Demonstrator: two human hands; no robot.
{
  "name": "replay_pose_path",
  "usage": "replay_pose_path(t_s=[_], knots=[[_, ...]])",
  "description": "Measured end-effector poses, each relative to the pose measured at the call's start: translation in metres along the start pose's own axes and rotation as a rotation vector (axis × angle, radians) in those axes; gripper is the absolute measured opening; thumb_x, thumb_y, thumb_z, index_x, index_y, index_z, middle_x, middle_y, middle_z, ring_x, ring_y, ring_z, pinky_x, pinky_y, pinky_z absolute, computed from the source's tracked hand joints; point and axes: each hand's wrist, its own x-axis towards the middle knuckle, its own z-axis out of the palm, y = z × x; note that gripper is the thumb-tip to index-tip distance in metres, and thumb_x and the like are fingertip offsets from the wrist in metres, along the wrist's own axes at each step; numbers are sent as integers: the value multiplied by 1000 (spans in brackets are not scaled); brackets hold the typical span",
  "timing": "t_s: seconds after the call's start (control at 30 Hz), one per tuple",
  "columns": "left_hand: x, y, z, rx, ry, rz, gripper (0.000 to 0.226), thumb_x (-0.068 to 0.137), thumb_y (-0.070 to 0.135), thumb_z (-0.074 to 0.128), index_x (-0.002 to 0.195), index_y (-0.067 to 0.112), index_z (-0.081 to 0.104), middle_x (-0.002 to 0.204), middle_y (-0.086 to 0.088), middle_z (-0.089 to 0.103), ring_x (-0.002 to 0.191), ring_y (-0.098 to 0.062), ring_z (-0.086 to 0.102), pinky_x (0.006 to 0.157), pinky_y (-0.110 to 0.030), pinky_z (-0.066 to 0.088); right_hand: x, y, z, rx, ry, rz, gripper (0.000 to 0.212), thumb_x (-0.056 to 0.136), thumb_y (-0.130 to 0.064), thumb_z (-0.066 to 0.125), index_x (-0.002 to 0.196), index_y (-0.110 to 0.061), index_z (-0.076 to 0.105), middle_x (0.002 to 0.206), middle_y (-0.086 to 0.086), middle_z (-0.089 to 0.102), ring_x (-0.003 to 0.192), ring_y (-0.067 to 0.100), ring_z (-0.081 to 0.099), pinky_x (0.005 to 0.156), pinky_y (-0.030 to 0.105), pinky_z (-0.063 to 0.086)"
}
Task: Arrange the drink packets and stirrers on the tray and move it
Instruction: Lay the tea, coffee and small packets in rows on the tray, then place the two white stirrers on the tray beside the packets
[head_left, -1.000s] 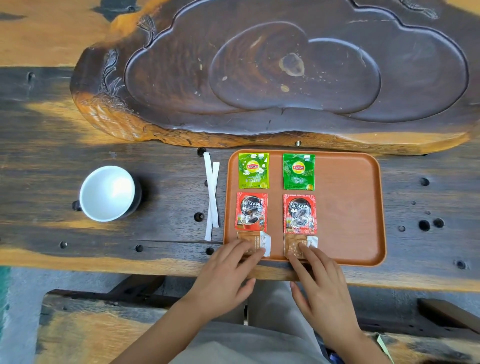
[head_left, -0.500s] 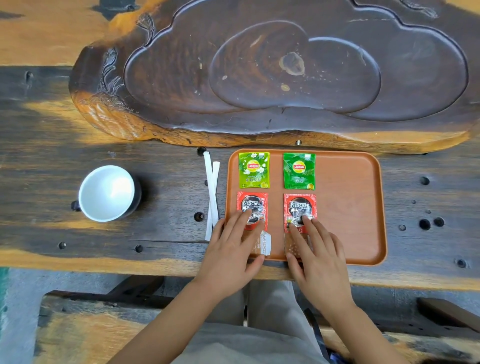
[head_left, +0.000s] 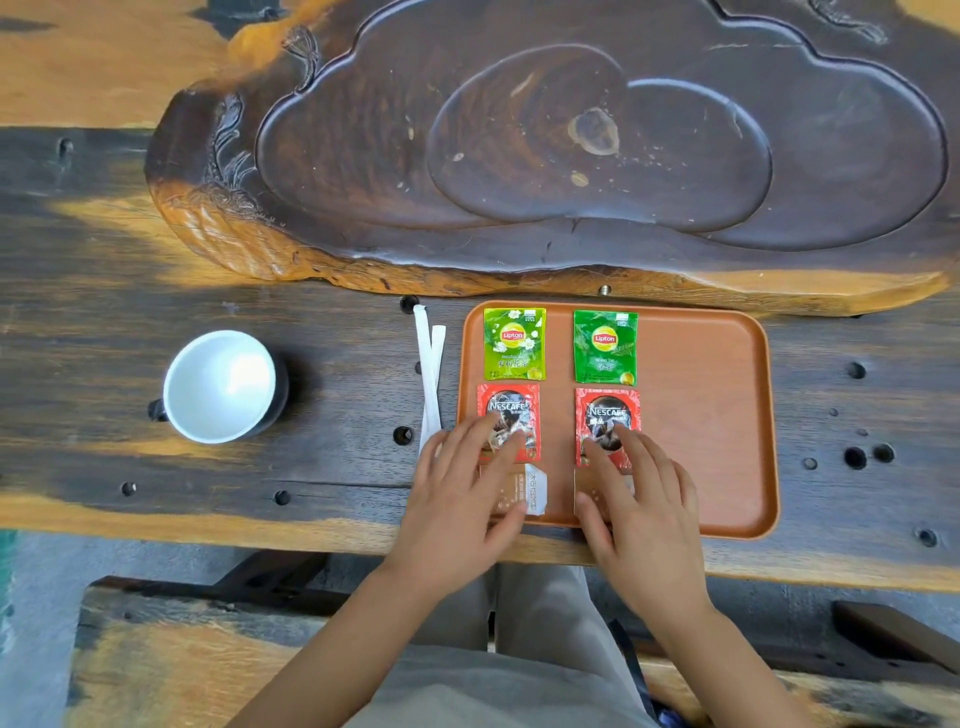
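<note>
Bare-skinned, the person's left hand (head_left: 462, 499) lies flat with fingers spread, palm down, over the near left part of an orange-brown tray (head_left: 717, 415). Its fingertips rest on a red Nescafe packet (head_left: 506, 410), and its palm partly covers a brown sugar packet (head_left: 530, 488) lying just below. The right hand (head_left: 641, 512) is likewise flat and open, fingers spread, with its fingertips on a second red Nescafe packet (head_left: 605, 410) and its palm hiding most of a second brown packet (head_left: 579, 486). Neither hand grips anything; both only press down.

Above the left Nescafe packet lies a light green Lipton packet (head_left: 514, 343), and above the right one a darker green Lipton packet (head_left: 605, 347). The packets form two neat columns on the left half of the tray; the right half is bare.

Just beside the tray's left edge, on the dark wooden table (head_left: 104, 291), lie two white paper-wrapped stirrers (head_left: 430, 358), side by side and touching, pointing away from the person. Their near ends are hidden by the left hand. Further left stands a white cup (head_left: 221, 387), seen from above. Beyond the tray, a large carved dark wood tea tray (head_left: 597, 145) fills the far side of the table.
</note>
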Motion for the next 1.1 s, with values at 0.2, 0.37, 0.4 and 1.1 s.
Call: replay_pose_path(t_s=[0.2,0.37,0.4,1.1], knots=[[-1,-37,-27,-253,359,-498,34,84,20,60,117,12,58,122,-6,55,116,-6,38,97,1,11,49,-56,-10,169,99,-82,34,80,-30,60,110,-14,58,111,12,60,103,30,51,81,41,43],[1,-47,-19,-239,301,-591,31,79,14,67,109,12,61,110,-5,59,107,-18,48,91,-3,19,91,-110,4,141,-106,-115,27,65,-26,77,81,-8,65,84,12,61,76,31,59,59,35,48],[1,-47,-16,-237,277,-594,30,78,15,68,107,12,62,107,-4,60,104,-19,49,88,-8,23,97,-118,7,122,-157,-107,29,60,-26,81,73,-6,64,77,13,61,69,31,59,53,32,46],[12,-59,-14,-333,224,-717,7,72,8,63,69,14,64,68,4,63,66,-16,57,60,-29,47,114,-133,22,92,-106,13,21,49,-14,79,55,-6,60,66,10,60,48,29,57,47,24,25]])
